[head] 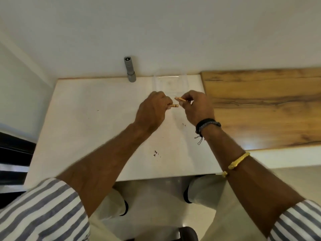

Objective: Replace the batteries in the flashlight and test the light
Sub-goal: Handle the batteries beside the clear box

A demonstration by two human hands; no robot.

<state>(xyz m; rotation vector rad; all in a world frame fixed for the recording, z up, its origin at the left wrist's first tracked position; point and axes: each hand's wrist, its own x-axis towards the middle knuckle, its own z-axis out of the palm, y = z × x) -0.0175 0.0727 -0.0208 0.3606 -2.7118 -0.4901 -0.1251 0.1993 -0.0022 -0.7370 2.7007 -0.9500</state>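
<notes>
A: Where does everything sit?
B: Flashlight (pixel 130 69) stands on end at the far edge of the white table (pixel 86 127), against the wall and well apart from both hands. Left hand (pixel 152 108) pinches a small orange battery (pixel 174 105) between thumb and fingers. Right hand (pixel 196 108) pinches a second battery (pixel 180 99), just above and beside the first. Tips are near each other; touching or not, I cannot tell.
A: How will they handle?
B: My guess is light, stiff and smooth-skinned, apt to roll if laid down. Best held round the middle of the barrel, ends left free so the marked end can be read. Flashlight looks metal and rigid, easy to tip while it stands like that, so take it round the body, not the top.
A: What's unclear?
B: Fingers cover much of each battery, and no polarity marks are legible. Cannot tell whether the flashlight's cap is on, nor which end is up. A clear plastic pack (pixel 171 82) lies just beyond the hands, faint against the white. Old batteries or new ones — no way to say
</notes>
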